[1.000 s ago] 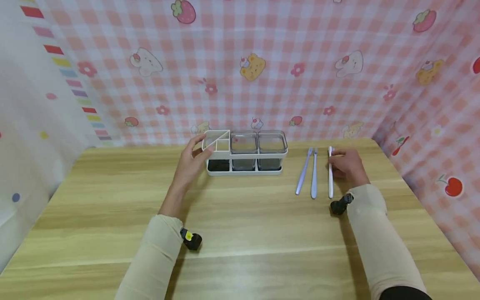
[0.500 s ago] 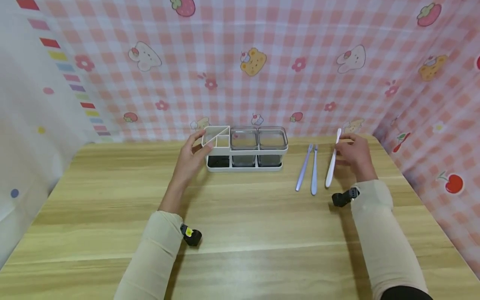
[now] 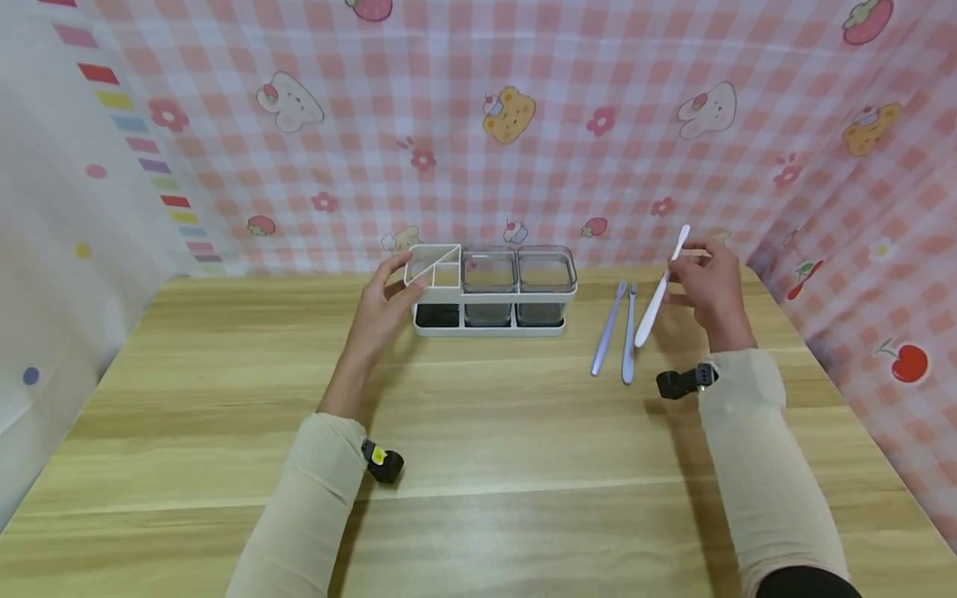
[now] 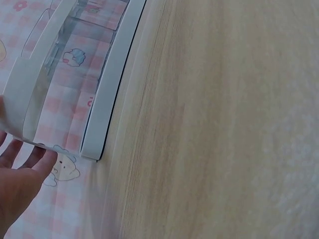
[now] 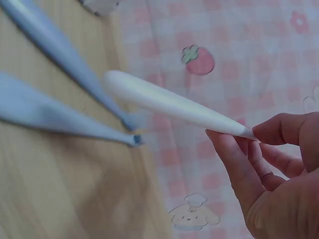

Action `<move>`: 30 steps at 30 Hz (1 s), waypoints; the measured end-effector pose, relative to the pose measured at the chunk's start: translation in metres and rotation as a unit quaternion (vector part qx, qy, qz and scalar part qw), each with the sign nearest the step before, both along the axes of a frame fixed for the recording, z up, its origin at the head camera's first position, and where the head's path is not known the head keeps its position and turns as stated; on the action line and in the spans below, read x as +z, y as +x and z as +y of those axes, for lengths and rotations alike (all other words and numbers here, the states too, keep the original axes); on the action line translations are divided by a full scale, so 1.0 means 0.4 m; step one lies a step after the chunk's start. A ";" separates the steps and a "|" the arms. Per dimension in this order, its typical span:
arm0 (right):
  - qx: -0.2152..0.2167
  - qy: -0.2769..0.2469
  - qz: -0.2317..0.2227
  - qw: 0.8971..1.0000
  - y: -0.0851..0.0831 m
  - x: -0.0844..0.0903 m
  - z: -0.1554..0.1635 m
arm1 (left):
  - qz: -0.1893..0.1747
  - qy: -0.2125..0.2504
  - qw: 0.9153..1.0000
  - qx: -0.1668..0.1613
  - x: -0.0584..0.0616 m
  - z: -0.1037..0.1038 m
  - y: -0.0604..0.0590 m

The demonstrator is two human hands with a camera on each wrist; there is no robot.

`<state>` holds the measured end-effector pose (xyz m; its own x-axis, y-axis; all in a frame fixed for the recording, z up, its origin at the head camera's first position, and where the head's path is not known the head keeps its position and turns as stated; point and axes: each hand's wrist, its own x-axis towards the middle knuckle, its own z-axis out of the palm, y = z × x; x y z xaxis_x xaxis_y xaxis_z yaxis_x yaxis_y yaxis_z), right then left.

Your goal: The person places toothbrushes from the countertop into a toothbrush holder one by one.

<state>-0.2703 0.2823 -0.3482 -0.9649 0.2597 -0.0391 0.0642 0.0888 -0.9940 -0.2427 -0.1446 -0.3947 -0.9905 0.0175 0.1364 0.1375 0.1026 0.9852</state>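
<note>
My right hand (image 3: 712, 286) pinches a white toothbrush (image 3: 654, 312) between thumb and fingers, lifted off the table and tilted, its thick handle end pointing down and left. In the right wrist view the grip is at the thin neck of the white toothbrush (image 5: 169, 103); the head is hidden by the hand. My left hand (image 3: 380, 314) holds the left end of a white toothbrush holder (image 3: 497, 297), thumb in front and fingers at the side. A purple toothbrush (image 3: 609, 330) and a blue toothbrush (image 3: 629, 342) lie side by side right of the holder.
Two clear cups, a middle one (image 3: 489, 286) and a right one (image 3: 548, 286), sit in the holder beside its divided left compartment. Behind the wooden table (image 3: 478, 465) hangs a pink checked cloth (image 3: 449, 91), close to the holder's back.
My right hand has raised the white toothbrush off the table and tilted it, with its handle end swinging left toward the blue toothbrush. The left hand stays on the holder.
</note>
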 end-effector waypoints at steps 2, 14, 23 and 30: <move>-0.003 -0.005 0.009 1.000 -0.001 0.012 -0.010 | 0.000 -0.001 1.000 -0.001 0.002 -0.001 -0.001; -0.005 0.019 0.034 0.999 0.005 0.087 -0.078 | 0.004 0.000 1.000 0.000 0.002 -0.004 -0.005; -0.012 -0.047 0.086 0.995 0.006 0.131 -0.140 | 0.003 0.004 1.000 0.000 0.001 -0.002 0.001; -0.011 -0.080 0.116 0.990 0.000 0.160 -0.196 | 0.006 0.008 1.000 -0.001 0.000 0.000 0.000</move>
<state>-0.2704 0.2038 -0.2843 -0.9467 0.2896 0.1409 -0.1677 -0.0699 -0.9834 -0.2426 -0.1446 -0.3945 -0.9886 0.0178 0.1494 0.1504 0.0862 0.9849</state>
